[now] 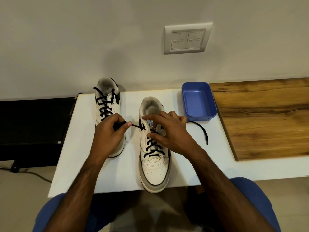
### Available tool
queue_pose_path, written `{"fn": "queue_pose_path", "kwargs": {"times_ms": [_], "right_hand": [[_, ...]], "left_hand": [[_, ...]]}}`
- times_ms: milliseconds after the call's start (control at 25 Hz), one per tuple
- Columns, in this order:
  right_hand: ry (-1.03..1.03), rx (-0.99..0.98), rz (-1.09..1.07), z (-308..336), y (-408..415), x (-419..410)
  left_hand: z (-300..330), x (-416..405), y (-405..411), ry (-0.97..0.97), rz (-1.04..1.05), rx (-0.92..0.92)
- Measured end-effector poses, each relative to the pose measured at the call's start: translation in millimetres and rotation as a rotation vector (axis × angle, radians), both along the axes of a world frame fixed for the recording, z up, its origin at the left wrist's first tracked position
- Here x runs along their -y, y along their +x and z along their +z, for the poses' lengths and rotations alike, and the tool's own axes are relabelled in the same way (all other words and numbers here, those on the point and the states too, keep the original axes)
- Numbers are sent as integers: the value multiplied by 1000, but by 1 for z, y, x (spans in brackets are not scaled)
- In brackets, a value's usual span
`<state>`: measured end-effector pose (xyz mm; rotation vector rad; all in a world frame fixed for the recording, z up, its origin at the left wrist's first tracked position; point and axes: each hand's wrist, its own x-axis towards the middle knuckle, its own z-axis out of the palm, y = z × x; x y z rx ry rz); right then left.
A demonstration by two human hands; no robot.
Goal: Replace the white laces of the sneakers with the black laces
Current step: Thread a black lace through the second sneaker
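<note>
Two white sneakers stand on a white table (70, 164), toes toward the person. The nearer sneaker (154, 166) sits at the front edge, its toe hanging slightly over, and a black lace (154, 146) crosses its lower eyelets. The left hand (109, 133) is curled round one end of that lace, pinching it taut just left of the shoe's collar. The right hand (167, 131) rests on the upper eyelets, forefinger stretched across the tongue and thumb pressed to the lacing; whether it pinches the lace there I cannot tell. The lace's other end trails out from under this hand and lies loose on the table to the right. The far sneaker (107, 104), already laced in black, stands behind the left hand near the wall, partly hidden by it. An empty blue tub (199, 101) sits at the back right, just beside a wooden board (260, 118) covering the table's right side. Bare tabletop lies between the shoes and left of the near one. A switch plate (186, 38) is on the wall above.
</note>
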<state>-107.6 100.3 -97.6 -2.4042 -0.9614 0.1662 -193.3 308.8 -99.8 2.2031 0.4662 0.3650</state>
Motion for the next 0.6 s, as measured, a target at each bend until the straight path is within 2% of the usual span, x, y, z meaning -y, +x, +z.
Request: {"fn": "queue_pose_path", "kwargs": {"times_ms": [120, 280, 360, 480, 600], "right_hand": [[-6, 8, -9, 2, 0, 0], [17, -16, -28, 2, -1, 0], [65, -82, -17, 2, -1, 0], [231, -233, -14, 3, -2, 3], [486, -298, -68, 7, 0, 5]], "left_hand": [[0, -1, -1, 54, 17, 18], [12, -10, -4, -336, 170, 166], [19, -16, -6, -359, 198, 228], [24, -15, -8, -315, 205, 287], [25, -9, -8, -358, 78, 195]]}}
